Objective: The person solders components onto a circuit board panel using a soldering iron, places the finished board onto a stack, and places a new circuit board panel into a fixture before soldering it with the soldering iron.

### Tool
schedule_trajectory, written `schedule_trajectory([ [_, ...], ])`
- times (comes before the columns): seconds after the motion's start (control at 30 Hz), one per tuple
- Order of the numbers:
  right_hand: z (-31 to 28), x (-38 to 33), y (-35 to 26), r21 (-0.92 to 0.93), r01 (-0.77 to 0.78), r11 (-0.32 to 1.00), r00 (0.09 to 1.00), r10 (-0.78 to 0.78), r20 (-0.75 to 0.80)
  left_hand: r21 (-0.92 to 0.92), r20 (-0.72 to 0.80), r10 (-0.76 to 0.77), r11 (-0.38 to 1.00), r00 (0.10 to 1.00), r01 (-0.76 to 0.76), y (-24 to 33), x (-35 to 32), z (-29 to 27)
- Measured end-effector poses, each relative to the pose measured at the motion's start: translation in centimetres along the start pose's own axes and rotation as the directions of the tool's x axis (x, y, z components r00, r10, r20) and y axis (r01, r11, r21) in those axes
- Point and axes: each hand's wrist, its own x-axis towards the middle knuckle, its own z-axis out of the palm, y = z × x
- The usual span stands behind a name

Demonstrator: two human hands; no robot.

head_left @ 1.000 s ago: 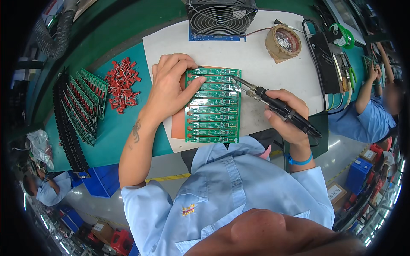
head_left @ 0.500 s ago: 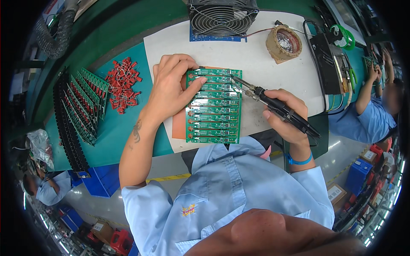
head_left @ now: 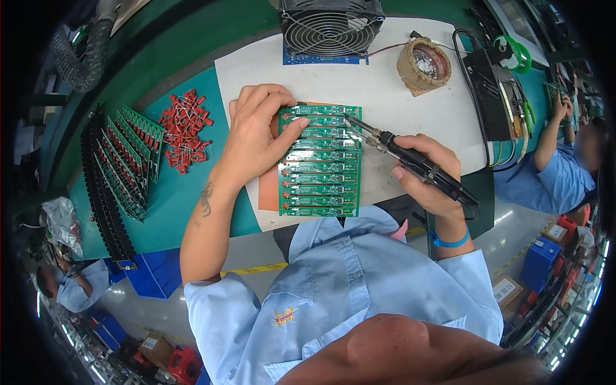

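A green circuit board panel (head_left: 321, 156), made up of several narrow strips, lies on an orange-brown backing sheet (head_left: 269, 190). My left hand (head_left: 260, 125) grips the panel at its upper left, the thumb lying on the top strips and the fingers bent at the far edge. In my right hand (head_left: 431, 173) is a black soldering iron (head_left: 420, 165), with a thin metal guide beside its shaft. It slants to the upper left, and its tip is at the right end of the upper strips. Whether the tip touches the board is too small to tell.
Red two-legged components (head_left: 185, 128) lie heaped left of my left hand, beside boards standing in a black rack (head_left: 106, 192). A fan (head_left: 330, 32) stands at the back. To the right are a round tub (head_left: 423, 66), a black holder (head_left: 486, 96) and a green solder spool (head_left: 521, 54).
The whole picture has shifted very slightly. Both hands keep their grips, and the iron's tip stays by the upper strips at the panel's right side.
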Motion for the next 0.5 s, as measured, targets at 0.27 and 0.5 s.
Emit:
schedule_trajectory([
  [0.27, -0.9, -0.3, -0.6, -0.023, 0.012, 1.000, 0.998, -0.013, -0.056, 0.031, -0.039, 0.050, 0.998, 0.998, -0.049, 0.3, 0.2, -0.4],
  [0.5, -2.8, -0.4, 2.8, -0.058, -0.070, 0.996, 0.890, 0.035, -0.455, 0.049, -0.052, 0.032, 0.998, 0.998, -0.030, -0.1, -0.2, -0.7],
])
